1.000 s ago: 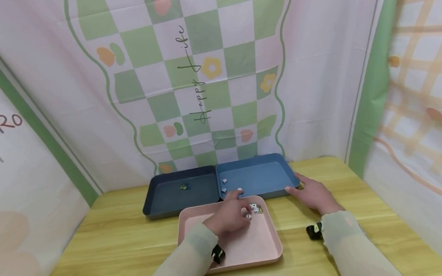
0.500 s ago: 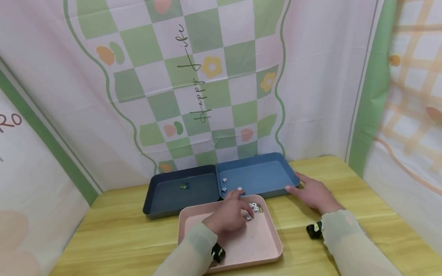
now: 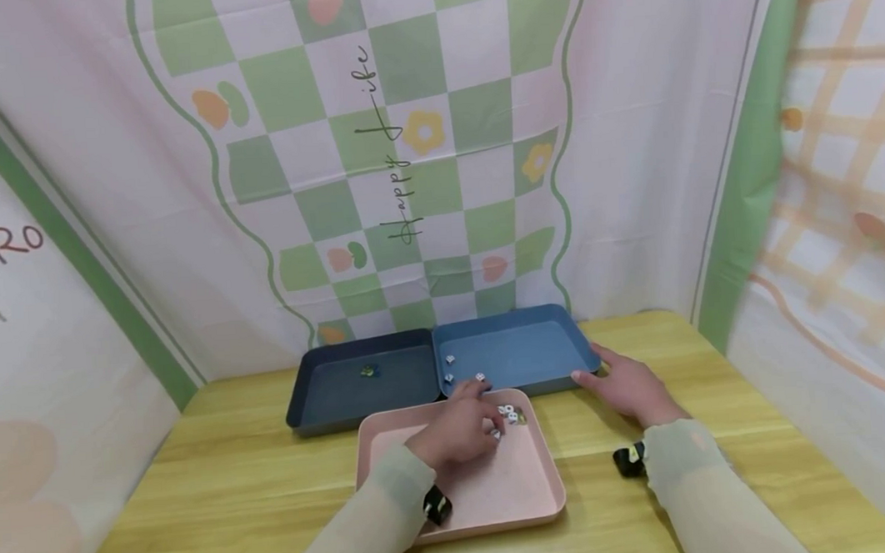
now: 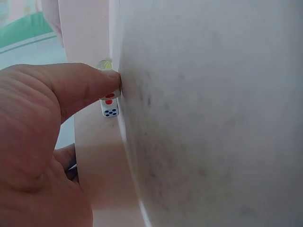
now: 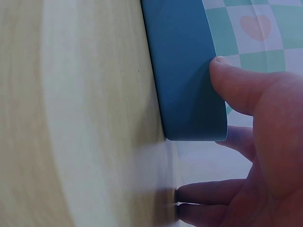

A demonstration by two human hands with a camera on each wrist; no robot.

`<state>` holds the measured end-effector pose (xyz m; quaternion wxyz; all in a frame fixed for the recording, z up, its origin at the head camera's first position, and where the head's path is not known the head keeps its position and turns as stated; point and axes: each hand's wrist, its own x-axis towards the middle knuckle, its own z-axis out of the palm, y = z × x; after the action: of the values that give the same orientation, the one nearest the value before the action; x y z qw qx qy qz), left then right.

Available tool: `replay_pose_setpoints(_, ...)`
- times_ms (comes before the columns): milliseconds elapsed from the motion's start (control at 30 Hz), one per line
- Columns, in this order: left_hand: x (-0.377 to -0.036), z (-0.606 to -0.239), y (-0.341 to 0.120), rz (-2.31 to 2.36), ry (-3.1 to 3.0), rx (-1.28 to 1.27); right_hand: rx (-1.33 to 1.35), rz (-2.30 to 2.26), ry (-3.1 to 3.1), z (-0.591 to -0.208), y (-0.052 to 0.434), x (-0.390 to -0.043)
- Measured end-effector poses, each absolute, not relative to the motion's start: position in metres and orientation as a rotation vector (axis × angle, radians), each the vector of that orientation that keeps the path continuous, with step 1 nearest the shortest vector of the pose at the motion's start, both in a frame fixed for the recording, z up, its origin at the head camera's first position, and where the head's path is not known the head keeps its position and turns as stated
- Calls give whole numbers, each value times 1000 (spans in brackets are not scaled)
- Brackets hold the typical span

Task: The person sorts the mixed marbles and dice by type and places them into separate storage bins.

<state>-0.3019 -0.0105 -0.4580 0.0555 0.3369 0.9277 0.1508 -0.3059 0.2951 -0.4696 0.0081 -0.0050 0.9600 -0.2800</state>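
Observation:
My left hand (image 3: 458, 430) reaches over the pink tray (image 3: 515, 519) and pinches a white die (image 3: 496, 433) near its far right part. In the left wrist view the thumb (image 4: 106, 81) covers much of what it pinches, and a die (image 4: 110, 112) with blue and red dots shows below. Just beyond the fingertips several white dice (image 3: 509, 411) lie by a shiny yellow-green piece (image 3: 522, 418) in the corner. My right hand (image 3: 632, 392) holds the near right corner of the blue tray (image 3: 568, 376), thumb on the front rim, index finger at the side.
Several white dice (image 3: 450, 360) lie at the left end of the blue tray. The dark tray (image 3: 330, 420) stands against it and bears small shiny green-yellow pieces (image 3: 370, 370). A wooden table (image 3: 220, 480) carries all three trays, with a patterned curtain (image 3: 445, 184) behind.
The die at my left fingertips has turned and shifted slightly toward the thumb. The left hand itself has barely moved, and the right hand keeps its place on the blue tray.

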Motion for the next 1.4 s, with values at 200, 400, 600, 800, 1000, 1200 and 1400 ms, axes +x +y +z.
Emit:
replay_pose_setpoints(200, -303, -458, -10, 437, 2838, 1032, -5, -890, 2996, -471, 297, -306)
replay_pose_setpoints(400, -306, -458, -12, 675, 2742, 985, 1, -895, 2993, -471, 298, -306)
replay_pose_setpoints(600, -312, -453, -17, 1076, 2575, 831, 6, -898, 2990, -471, 296, -305)
replay_pose_setpoints(800, -319, -449, -23, 1309, 2491, 700, 3, -899, 2990, -470, 296, -305)
replay_pose_setpoints(1000, -328, -441, -30, 1382, 2570, 629, 5, -900, 2988, -470, 295, -306)
replay_pose_setpoints(1200, -338, -436, -37, 1527, 2613, 499, 3, -902, 2985, -469, 295, -305)
replay_pose_setpoints(1400, -347, -438, -40, 1565, 2653, 451, 2, -909, 2989, -470, 295, -305)
